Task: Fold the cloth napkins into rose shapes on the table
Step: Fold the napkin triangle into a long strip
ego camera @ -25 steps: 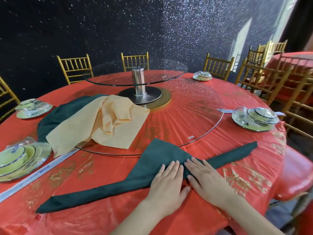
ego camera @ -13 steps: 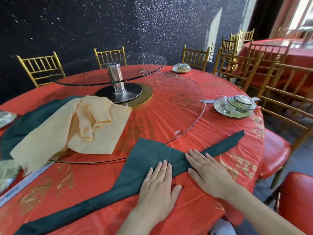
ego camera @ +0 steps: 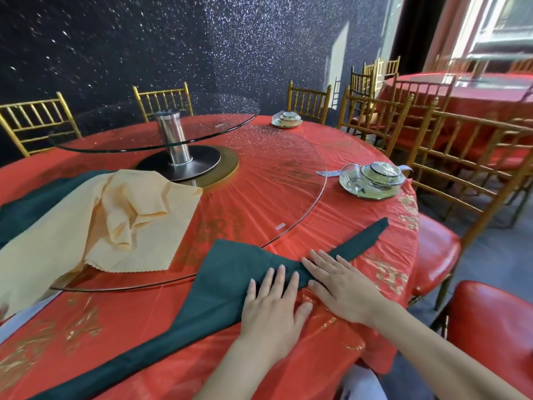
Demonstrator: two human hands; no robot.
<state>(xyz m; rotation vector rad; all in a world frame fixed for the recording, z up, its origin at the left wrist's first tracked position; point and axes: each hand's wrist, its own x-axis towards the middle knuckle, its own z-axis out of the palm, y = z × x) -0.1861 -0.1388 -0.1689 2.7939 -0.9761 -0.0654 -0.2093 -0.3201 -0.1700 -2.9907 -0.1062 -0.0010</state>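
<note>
Left hand (ego camera: 274,310), right hand (ego camera: 343,287) farther right on green napkin (ego camera: 230,272)

One view only, taken from a head-worn camera above the near edge of the round table (ego camera: 354,203). It is aimed forward and down, and tilted, so the tabletop is seen sloping. Both forearms are seen entering from the bottom edge. The left hand (ego camera: 271,310) and right hand (ego camera: 343,287) are caught close up, low centre. Wide-angle bending is seen at the edges. The glass turntable (ego camera: 274,183) is framed mid-distance. The gold chairs (ego camera: 308,99) and glittery wall (ego camera: 115,39) are far back, with a second table (ego camera: 490,93) at upper right.
</note>
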